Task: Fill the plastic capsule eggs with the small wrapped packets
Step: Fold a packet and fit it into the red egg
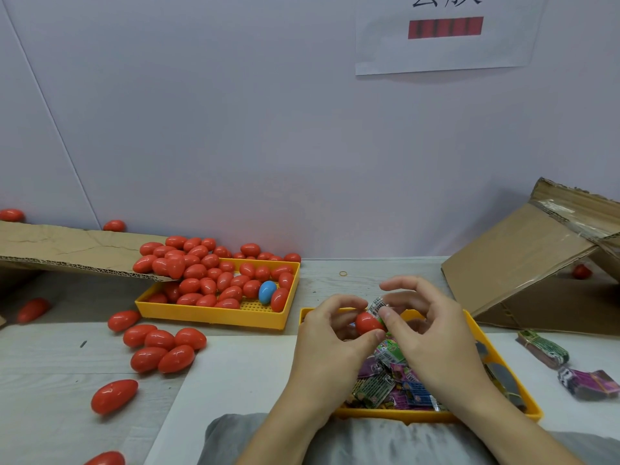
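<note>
Our left hand (330, 333) grips a red egg (367, 323) over the near yellow tray (503, 360). Right hand (426, 327) fingers pinch a wrapped packet (377, 305) against it.

Paper sign (446, 35) on wall, cardboard sheet (67, 251) far left, rubber band (343, 273) on table (50, 380)

The person's left hand (330, 333) and right hand (424, 325) are bare, with no gloves, rings, watch or bracelet on the fingers or wrists. Both forearms are uncovered as far as the frame shows them, with no sleeve reaching them. Grey fabric clothing (335, 441) covers the lap below them.
</note>
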Available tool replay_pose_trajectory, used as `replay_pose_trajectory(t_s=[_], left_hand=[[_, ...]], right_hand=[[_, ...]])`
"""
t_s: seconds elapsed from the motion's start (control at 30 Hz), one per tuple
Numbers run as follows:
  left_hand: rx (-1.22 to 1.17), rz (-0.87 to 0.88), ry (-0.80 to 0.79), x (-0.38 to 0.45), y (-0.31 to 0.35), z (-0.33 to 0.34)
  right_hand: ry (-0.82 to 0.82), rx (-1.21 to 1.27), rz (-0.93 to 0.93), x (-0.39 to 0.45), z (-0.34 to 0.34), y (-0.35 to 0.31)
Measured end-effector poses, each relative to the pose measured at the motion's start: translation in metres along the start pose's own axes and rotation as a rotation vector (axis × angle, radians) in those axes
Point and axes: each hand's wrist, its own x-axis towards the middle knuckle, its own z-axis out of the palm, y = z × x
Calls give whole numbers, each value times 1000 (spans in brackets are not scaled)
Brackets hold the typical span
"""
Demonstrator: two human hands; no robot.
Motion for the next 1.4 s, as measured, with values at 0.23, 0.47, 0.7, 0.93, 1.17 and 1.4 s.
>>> replay_pose_trajectory(t_s=[0.23,0.47,0.7,0.93,1.17,1.4], left_hand=[[-90,2,-39,0,1,1],[-243,-21,-39,3,1,0],[-362,-46,58,6,-1,-1],[-470,-82,115,8,-1,-1],[-499,-105,133,9,-1,-2],[-422,-96,108,9,-5,-2]], right_hand=[[-2,-49,-42,-1,1,-2],[-48,-48,-102,-2,2,-4],[-48,-5,-128,-4,3,-3],[-8,38,-139,-2,5,0],[-18,-43,-157,-2,3,-4],[-78,-315,-201,-7,6,-5]])
